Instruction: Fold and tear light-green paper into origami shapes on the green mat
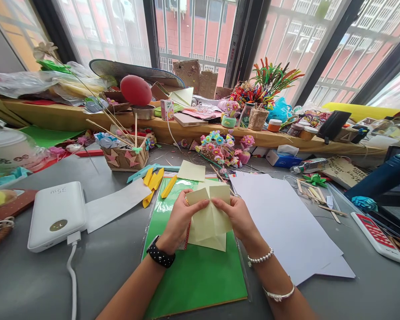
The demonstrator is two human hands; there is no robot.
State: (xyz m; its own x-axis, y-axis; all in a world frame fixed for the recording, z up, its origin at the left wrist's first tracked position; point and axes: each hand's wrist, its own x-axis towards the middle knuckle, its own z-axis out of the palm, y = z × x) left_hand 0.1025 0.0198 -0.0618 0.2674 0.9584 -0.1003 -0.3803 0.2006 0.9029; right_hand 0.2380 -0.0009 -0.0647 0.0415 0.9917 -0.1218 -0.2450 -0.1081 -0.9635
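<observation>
"So, what's furthest left on the desk?"

"One white power bank (58, 218), with one white cable (74, 275) plugged in and cut off by the bottom edge. Beside it lies one pale paper strip (118, 206); whether its left end slips beneath, I can't tell."

"And the yellow folded pieces (157, 178)?"

"One lies alone on the right; the others overlap, so no sure count."

"The middle?"

"The left hand (183, 209) and the right hand (237, 213), apart but with thumbs nearly meeting, both pinch one creased cream sheet (210, 218) above the green board (200, 289). Most fingers are hidden behind it."

"Anything underneath?"

"A red-edged item (187, 235) I can't make out, by the left wrist, and some cream paper (216, 244), largely covered, one sheet or several."

"Further right?"

"Two bracelets (280, 297) on the right arm, then white sheets (286, 222), at least two by their corners, and one red-and-white calculator (377, 236)."
</observation>
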